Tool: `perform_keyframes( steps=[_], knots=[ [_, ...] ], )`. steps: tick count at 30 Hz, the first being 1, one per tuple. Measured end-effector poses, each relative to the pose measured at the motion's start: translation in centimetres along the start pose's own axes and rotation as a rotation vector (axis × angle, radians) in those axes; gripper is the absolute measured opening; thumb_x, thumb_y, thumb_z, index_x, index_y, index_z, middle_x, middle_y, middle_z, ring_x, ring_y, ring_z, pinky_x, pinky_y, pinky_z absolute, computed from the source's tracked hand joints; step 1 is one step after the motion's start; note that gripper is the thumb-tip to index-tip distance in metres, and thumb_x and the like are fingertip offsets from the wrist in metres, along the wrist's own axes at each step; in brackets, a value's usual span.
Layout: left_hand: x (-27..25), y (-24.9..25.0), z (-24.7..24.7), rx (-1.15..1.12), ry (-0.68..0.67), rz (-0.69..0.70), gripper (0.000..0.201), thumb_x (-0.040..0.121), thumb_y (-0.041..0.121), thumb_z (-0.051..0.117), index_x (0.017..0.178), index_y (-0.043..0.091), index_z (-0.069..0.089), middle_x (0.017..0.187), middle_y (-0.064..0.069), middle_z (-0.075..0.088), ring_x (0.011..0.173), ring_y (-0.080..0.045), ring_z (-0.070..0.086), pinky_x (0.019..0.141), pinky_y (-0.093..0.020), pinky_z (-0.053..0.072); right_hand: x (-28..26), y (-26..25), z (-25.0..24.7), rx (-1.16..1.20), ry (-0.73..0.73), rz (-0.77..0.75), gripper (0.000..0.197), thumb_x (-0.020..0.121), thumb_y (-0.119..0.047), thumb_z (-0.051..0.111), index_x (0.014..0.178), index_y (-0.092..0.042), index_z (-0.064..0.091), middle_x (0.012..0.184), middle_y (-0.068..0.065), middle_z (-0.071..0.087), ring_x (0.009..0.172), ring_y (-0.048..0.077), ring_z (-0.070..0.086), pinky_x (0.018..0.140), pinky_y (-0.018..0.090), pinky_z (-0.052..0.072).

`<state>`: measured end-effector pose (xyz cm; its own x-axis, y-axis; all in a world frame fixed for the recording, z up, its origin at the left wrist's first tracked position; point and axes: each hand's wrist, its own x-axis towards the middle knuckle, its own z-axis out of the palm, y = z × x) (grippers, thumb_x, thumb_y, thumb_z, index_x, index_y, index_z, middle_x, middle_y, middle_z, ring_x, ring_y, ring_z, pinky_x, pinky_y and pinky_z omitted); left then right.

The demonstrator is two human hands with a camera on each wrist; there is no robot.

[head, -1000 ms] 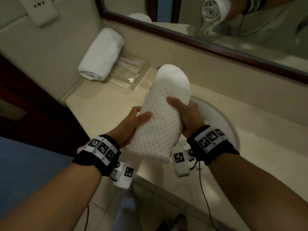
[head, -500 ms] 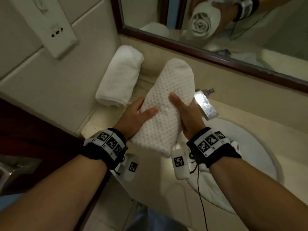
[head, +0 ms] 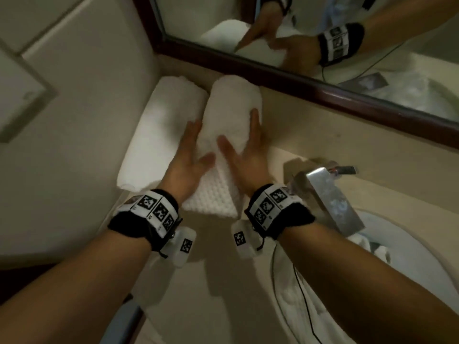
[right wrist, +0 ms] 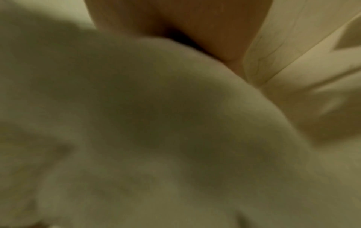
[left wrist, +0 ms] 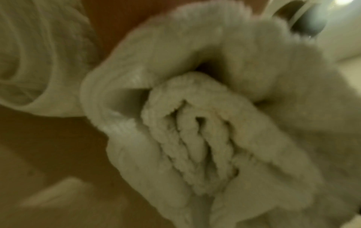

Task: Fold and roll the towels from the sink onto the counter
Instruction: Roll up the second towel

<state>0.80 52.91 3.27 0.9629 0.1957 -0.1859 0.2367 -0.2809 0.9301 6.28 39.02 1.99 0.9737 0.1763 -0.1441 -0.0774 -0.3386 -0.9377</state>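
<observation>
A rolled white waffle towel [head: 231, 115] lies on the counter [head: 310, 135] at the back left, against a first rolled white towel [head: 161, 125]. My left hand [head: 191, 150] lies along the roll's left side, between the two towels, thumb on top. My right hand [head: 248, 142] lies along its right side, fingers straight. The left wrist view shows the roll's spiral end [left wrist: 195, 138] with the first towel [left wrist: 29, 61] to its left. In the right wrist view the blurred towel [right wrist: 136, 123] fills the frame. More white towel [head: 298, 294] lies in the sink and hangs over its front rim.
A chrome faucet [head: 330, 197] stands just right of my right wrist, over the white sink [head: 409, 244]. A dark-framed mirror [head: 323, 90] runs along the back. The tiled side wall [head: 74, 145] closes the counter on the left.
Both hands carried the rolled waffle towel from above the sink to the back left and set it down beside the first roll. Their fingers have straightened along its sides.
</observation>
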Motion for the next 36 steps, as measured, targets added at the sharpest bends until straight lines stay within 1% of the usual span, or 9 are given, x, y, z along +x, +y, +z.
perform_keyframes(
  steps=[3,6,9,13,18,23,26,29,36],
  knots=[
    [0.5,-1.1,0.1,0.102,0.059,0.015,0.063,0.104,0.013,0.048,0.152,0.043,0.021,0.167,0.007,0.013,0.151,-0.004,0.012,0.124,-0.027,0.012,0.5,0.9,1.4,-0.085,-0.013,0.032,0.092,0.084,-0.065,0.057,0.148,-0.054,-0.007,0.161,0.0,-0.001,0.145,0.029,0.023,0.111,0.036,0.031],
    [0.7,-1.4,0.3,0.209,0.068,0.048,0.06,0.105,0.011,0.042,0.146,0.05,0.023,0.167,0.006,0.01,0.146,0.004,0.009,0.119,-0.017,0.007,1.0,1.4,2.3,-0.181,0.008,0.099,0.088,0.082,-0.071,0.05,0.144,-0.057,-0.01,0.161,-0.007,-0.01,0.15,0.03,0.005,0.117,0.051,0.025],
    [1.1,-1.5,0.1,0.289,0.06,0.036,0.058,0.105,0.011,0.042,0.152,0.042,0.025,0.167,0.003,0.011,0.142,0.005,0.01,0.114,-0.012,0.007,1.3,1.2,2.5,-0.246,0.009,0.108,0.086,0.083,-0.073,0.046,0.145,-0.055,-0.011,0.162,-0.005,-0.011,0.15,0.03,-0.001,0.118,0.055,0.02],
    [0.8,-0.7,0.3,0.339,0.062,0.019,0.057,0.105,0.012,0.041,0.157,0.03,0.024,0.166,-0.001,0.018,0.151,-0.01,0.016,0.115,-0.016,0.009,1.0,0.3,1.3,-0.271,-0.091,0.165,0.087,0.086,-0.071,0.046,0.149,-0.048,-0.01,0.163,0.0,-0.013,0.15,0.031,-0.002,0.121,0.052,0.013],
    [-2.2,1.7,0.8,0.424,0.159,-0.062,0.054,0.101,0.033,0.05,0.153,0.035,0.034,0.157,-0.002,0.038,0.14,-0.022,0.041,0.114,-0.032,0.031,-2.1,-0.3,-2.0,-0.258,-0.108,0.153,0.095,0.077,-0.08,0.044,0.153,-0.039,0.004,0.161,0.007,0.02,0.143,0.034,0.029,0.113,0.053,0.032],
    [-6.7,4.3,2.5,0.318,0.193,0.05,0.044,0.098,0.033,0.059,0.141,0.03,0.052,0.146,0.001,0.048,0.118,-0.008,0.049,0.097,-0.023,0.036,-9.4,-0.2,-7.2,-0.244,0.003,0.058,0.08,0.086,-0.064,0.056,0.15,-0.023,0.031,0.149,0.007,0.044,0.133,0.024,0.045,0.11,0.045,0.039],
    [-9.3,4.9,4.2,0.242,0.117,0.104,0.032,0.097,0.03,0.061,0.128,0.025,0.062,0.128,0.003,0.063,0.111,-0.012,0.06,0.095,-0.029,0.046,-14.0,0.6,-10.7,-0.223,0.14,0.082,0.066,0.082,-0.062,0.064,0.136,-0.025,0.051,0.119,0.0,0.065,0.105,0.014,0.063,0.097,0.037,0.05],
    [-12.2,5.4,6.7,0.236,0.003,0.119,0.026,0.097,0.028,0.061,0.121,0.022,0.067,0.112,0.007,0.068,0.102,-0.012,0.063,0.091,-0.03,0.05,-19.0,1.8,-14.9,-0.215,0.257,0.126,0.048,0.083,-0.052,0.069,0.12,-0.023,0.063,0.09,-0.012,0.066,0.081,0.004,0.065,0.083,0.027,0.051],
    [-18.1,4.0,14.2,0.288,-0.36,0.104,0.022,0.094,0.03,0.065,0.115,0.03,0.068,0.104,0.012,0.069,0.093,-0.005,0.064,0.079,-0.017,0.046,-27.9,7.1,-22.6,-0.247,0.348,0.361,0.038,0.083,-0.049,0.069,0.11,-0.022,0.067,0.091,-0.004,0.072,0.088,0.016,0.069,0.084,0.034,0.054]
  ],
)
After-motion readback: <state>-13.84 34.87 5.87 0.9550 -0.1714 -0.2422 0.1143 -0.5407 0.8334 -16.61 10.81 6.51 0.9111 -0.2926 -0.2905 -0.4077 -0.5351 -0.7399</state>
